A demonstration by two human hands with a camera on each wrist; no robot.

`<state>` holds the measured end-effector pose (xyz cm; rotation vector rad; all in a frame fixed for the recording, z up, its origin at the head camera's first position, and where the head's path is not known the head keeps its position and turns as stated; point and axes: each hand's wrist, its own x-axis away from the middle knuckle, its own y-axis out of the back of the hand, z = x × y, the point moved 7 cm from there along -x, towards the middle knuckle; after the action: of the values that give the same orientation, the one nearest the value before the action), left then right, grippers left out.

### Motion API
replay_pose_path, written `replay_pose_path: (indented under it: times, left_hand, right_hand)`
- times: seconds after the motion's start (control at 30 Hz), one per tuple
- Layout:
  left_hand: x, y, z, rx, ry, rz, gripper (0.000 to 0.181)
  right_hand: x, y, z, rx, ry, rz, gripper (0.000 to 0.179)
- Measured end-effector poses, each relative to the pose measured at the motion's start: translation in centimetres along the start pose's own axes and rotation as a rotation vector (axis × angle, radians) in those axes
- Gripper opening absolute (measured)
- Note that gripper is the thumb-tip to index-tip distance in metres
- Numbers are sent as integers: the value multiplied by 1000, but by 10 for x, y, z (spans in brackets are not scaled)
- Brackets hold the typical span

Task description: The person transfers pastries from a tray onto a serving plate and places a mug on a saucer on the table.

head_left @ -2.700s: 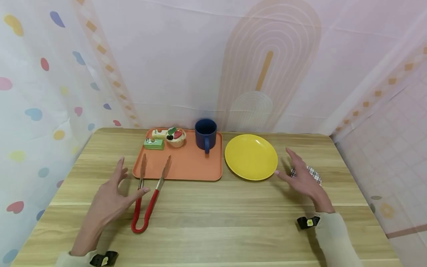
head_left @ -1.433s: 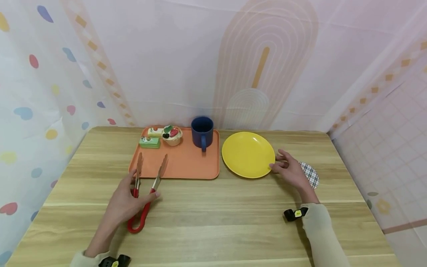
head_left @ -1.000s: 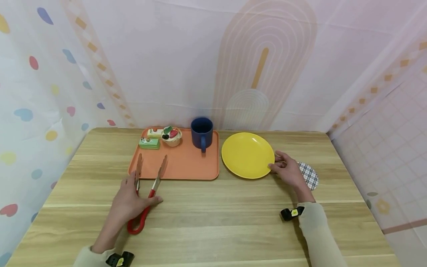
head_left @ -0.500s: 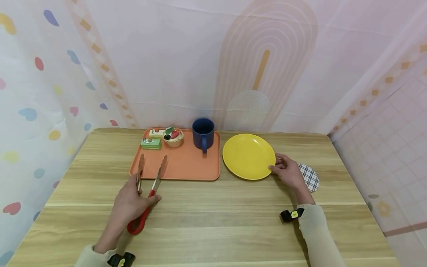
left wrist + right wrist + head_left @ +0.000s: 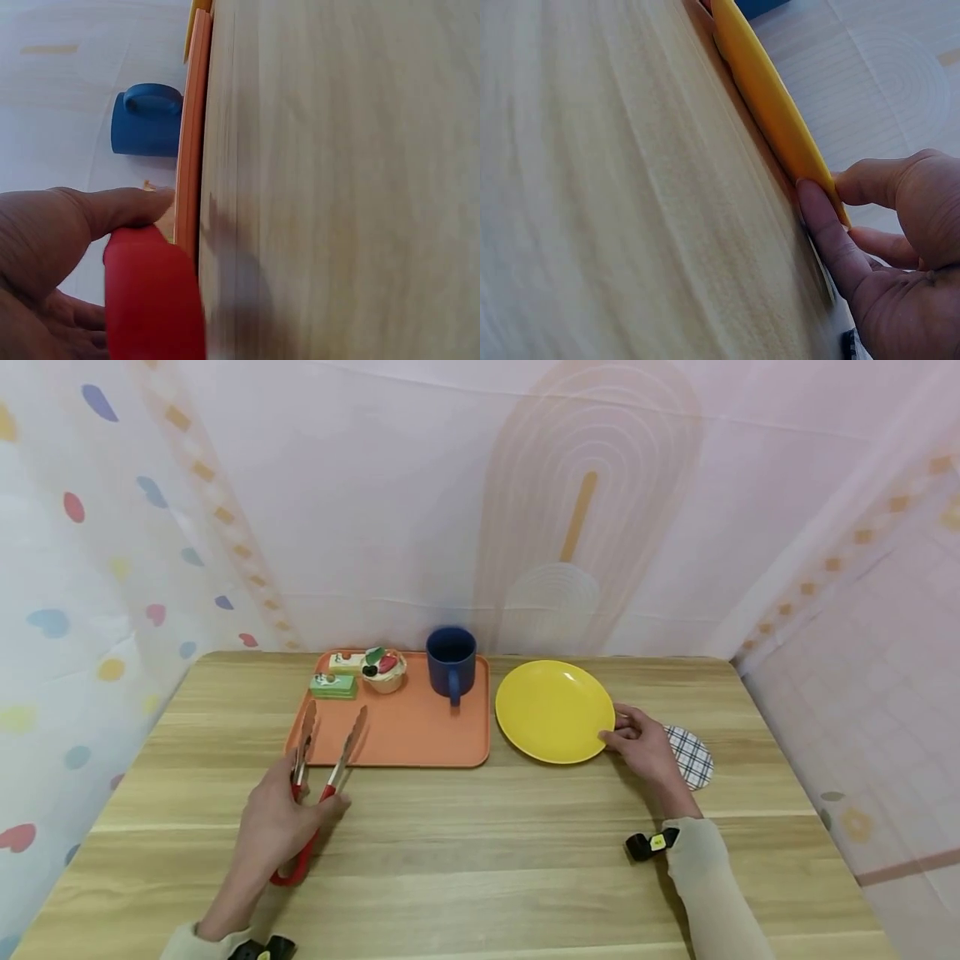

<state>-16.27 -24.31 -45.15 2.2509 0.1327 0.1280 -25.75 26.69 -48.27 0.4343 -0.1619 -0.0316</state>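
Observation:
My left hand point(image 5: 272, 822) grips a pair of tongs with red handles point(image 5: 346, 756), thumb on one arm and fingers on the other. The metal arms stand spread over the near left of an orange tray point(image 5: 416, 735). Close up in the left wrist view is the red handle point(image 5: 152, 292), with the thumb on it. My right hand point(image 5: 643, 747) pinches the right rim of a yellow plate point(image 5: 553, 712). In the right wrist view the thumb is on the underside of the plate edge point(image 5: 769, 97) and fingers on its other side.
On the tray are a green cake slice point(image 5: 333, 687), a pale yellow cake slice point(image 5: 343, 662), a fruit-topped cupcake point(image 5: 385, 675) and a blue mug point(image 5: 450, 670). A plaid round coaster point(image 5: 692, 758) lies beside the right hand. Printed curtains rise behind the wooden table point(image 5: 480, 860).
My left hand has come over the tongs and gripped them; their arms have drawn slightly closer together. My right hand has moved left from above the coaster and taken the plate's rim.

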Motion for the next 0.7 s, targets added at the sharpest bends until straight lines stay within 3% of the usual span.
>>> replay_pose_path:
  times: [0.27, 0.53, 0.7]
  left_hand:
    - [-6, 7, -5, 37, -53, -109, 89]
    - [-12, 11, -3, 26, -88, -156, 71]
    - [-15, 16, 0, 34, -71, -154, 79]
  right_hand:
    - [2, 4, 1, -7, 8, -11, 60]
    - [2, 2, 0, -32, 0, -21, 58]
    - [2, 0, -1, -32, 1, -20, 58]
